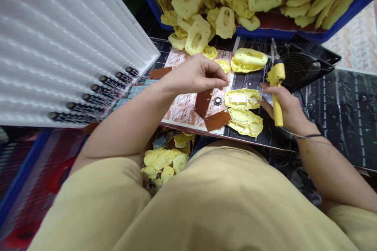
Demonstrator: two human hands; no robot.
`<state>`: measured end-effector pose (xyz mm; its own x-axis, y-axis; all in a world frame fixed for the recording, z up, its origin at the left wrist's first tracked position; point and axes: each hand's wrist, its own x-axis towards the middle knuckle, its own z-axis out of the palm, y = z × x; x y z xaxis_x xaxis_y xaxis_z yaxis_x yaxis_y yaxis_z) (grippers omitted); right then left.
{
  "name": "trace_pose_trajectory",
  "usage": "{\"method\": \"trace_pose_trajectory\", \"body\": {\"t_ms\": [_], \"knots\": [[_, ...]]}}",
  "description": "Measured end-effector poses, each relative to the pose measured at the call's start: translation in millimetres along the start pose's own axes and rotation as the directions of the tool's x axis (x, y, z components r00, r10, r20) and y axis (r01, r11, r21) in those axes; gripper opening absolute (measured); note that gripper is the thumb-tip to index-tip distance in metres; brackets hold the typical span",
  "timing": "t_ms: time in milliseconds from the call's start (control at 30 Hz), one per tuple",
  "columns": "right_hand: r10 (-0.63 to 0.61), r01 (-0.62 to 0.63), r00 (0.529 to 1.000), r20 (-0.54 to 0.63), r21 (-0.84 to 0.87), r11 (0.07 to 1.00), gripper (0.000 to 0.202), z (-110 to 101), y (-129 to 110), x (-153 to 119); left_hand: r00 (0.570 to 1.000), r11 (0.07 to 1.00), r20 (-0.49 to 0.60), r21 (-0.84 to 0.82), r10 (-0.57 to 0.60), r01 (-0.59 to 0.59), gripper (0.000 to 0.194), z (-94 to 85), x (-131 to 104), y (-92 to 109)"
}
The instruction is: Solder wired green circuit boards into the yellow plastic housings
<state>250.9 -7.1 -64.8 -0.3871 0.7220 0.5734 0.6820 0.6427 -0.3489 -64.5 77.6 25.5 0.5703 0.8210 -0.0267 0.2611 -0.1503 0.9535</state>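
Note:
My left hand (206,75) hovers over the board, thumb and forefinger pinched together; whatever may be between the tips is too small to make out. In my right hand (287,108) is a yellow pistol-shaped soldering gun (277,76), its metal tip pointing away from me. Just left of that hand lies an open yellow plastic shell half (243,99) with a pale rectangular part inside. A second shell half (246,122), with a thin wire in it, lies nearer me. Beside them rests a small round black-and-white part (217,101), like a small speaker.
A blue crate (244,33) full of yellow shells stands at the back. Stacked yellow shells (249,59) and a black fan (299,68) lie before it. Brown sheets (218,120) sit on the board. At left, a white foam panel (73,47) stands by wired black round parts (94,88).

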Motion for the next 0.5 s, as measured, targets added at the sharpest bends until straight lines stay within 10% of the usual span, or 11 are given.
{"method": "trace_pose_trajectory", "body": {"t_ms": [200, 500], "knots": [[0.02, -0.006, 0.979, 0.205, -0.072, 0.997, 0.032, 16.9, 13.6, -2.9, 0.981, 0.832, 0.192, 0.545, -0.008, -0.1, 0.018, 49.3, 32.1, -29.2], [-0.052, 0.032, 0.986, -0.159, -0.122, 0.992, 0.021, -41.6, -48.0, -35.2, 0.97, 0.817, 0.24, 0.567, -0.04, -0.106, 0.015, 75.7, 38.9, -36.0]]}}
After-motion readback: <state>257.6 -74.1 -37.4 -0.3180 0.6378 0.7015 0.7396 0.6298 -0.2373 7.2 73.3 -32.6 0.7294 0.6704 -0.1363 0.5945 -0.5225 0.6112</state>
